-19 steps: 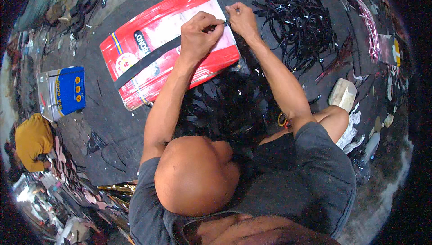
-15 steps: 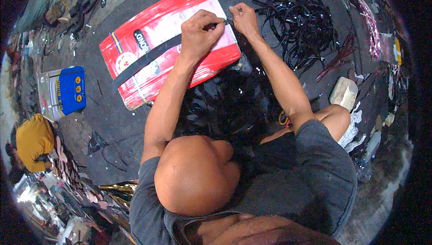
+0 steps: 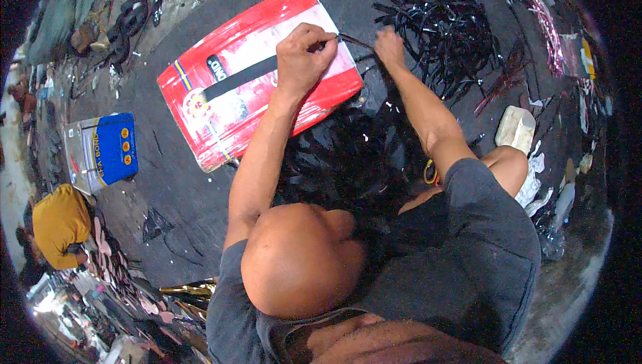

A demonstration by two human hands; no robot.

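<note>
A red and white board (image 3: 221, 120) lies on the dark floor, with a black strip (image 3: 241, 77) across it. My left hand (image 3: 304, 53) rests on the board's right end, fingers closed around a small thin tool pressed to the strip. A thin black strand (image 3: 354, 43) runs from that hand to my right hand (image 3: 391, 46). My right hand pinches it just off the board's right edge, beside a large pile of black strips (image 3: 445, 23).
Black offcuts (image 3: 334, 156) lie heaped between the board and my lap. A blue and white tin (image 3: 107, 153) stands left of the board and a white block (image 3: 515, 128) lies at the right. A person in yellow (image 3: 60, 223) crouches far left, and dark sandals (image 3: 130, 16) lie at upper left.
My right hand has moved right and slightly down, away from my left hand, drawing the thin strand out. My left hand and the board have stayed in place.
</note>
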